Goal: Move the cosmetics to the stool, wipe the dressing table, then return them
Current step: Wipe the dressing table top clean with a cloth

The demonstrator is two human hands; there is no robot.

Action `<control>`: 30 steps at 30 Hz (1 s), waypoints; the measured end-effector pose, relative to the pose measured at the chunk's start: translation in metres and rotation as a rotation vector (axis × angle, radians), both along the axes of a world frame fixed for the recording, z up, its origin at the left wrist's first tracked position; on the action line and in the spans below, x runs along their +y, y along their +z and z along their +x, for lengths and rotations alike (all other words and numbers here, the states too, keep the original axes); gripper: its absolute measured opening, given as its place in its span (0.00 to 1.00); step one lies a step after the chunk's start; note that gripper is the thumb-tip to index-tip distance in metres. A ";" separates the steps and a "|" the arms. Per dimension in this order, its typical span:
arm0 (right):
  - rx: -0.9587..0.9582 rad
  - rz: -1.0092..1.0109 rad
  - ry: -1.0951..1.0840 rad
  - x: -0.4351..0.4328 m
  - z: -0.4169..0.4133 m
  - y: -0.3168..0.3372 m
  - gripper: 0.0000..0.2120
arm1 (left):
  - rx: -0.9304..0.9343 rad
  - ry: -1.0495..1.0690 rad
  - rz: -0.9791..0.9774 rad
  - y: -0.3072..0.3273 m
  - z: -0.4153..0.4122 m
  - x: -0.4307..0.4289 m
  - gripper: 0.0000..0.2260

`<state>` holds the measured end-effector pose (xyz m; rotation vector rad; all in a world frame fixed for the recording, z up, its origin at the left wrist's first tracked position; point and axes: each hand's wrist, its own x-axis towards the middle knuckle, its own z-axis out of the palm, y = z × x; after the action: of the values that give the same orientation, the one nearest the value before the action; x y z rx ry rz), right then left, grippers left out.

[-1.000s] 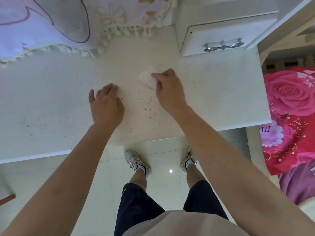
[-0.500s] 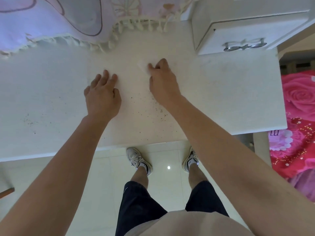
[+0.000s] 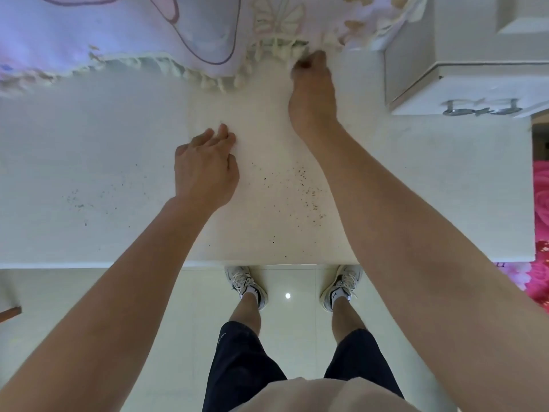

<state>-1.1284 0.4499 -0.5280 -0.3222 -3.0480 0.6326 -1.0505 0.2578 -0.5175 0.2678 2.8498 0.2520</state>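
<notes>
White dressing table (image 3: 89, 138) fills the upper view, and the person stands at its near edge. Left hand (image 3: 205, 171) rests on the top near the middle, palm down, fingers (image 3: 222, 133) loosely bent with tips on the surface and nothing in them. Right hand (image 3: 312, 93) reaches far across to the back of the table, knuckles up, with its curled fingertips right at the fringe (image 3: 276, 50) of a lilac cloth (image 3: 133, 31). Whether it grips anything cannot be told, since the fingers hide what lies beneath. The cloth drapes over the table's back edge, butterfly pattern showing. A scatter of dark specks (image 3: 300, 188) lies on the top between the two forearms, with a thinner patch (image 3: 77, 200) well to the left. A white drawer box (image 3: 463, 84) sits on the table's right rear corner, just beside the right hand, its silver bow-shaped handle (image 3: 481, 107) blurred. Below the table edge are pale glossy floor tiles (image 3: 118, 292), white sneakers (image 3: 246, 286) and dark shorts (image 3: 237, 367). Pink rose-print fabric (image 3: 541, 197) shows at the right margin.
</notes>
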 end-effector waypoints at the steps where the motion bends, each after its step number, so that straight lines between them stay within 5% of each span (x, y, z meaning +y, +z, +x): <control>1: -0.049 0.016 0.179 -0.014 0.000 -0.001 0.15 | -0.007 0.006 0.007 0.000 0.000 0.000 0.21; 5: -0.123 -0.063 0.467 -0.029 0.015 0.004 0.14 | -0.016 0.034 0.060 0.003 0.006 -0.008 0.22; 11: -0.021 -0.049 -0.144 0.050 0.021 -0.012 0.19 | 0.042 0.175 -0.022 0.000 0.009 -0.067 0.24; 13: -0.037 0.032 -0.173 0.040 0.009 -0.015 0.22 | -0.011 0.190 -0.014 -0.002 0.012 -0.077 0.25; 17: -0.055 0.132 0.075 -0.030 -0.006 -0.013 0.31 | -0.038 0.161 -0.006 -0.004 0.012 -0.079 0.25; 24: -0.173 -0.030 0.637 -0.102 0.017 -0.006 0.29 | -0.042 0.165 0.012 -0.001 0.008 -0.081 0.24; 30: -0.068 0.079 0.109 -0.009 0.005 -0.012 0.27 | -0.021 0.142 0.042 -0.005 0.011 -0.084 0.24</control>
<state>-1.1238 0.4409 -0.5396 -0.1807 -3.1629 0.5139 -1.0395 0.1734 -0.5220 0.0705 2.8489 0.3403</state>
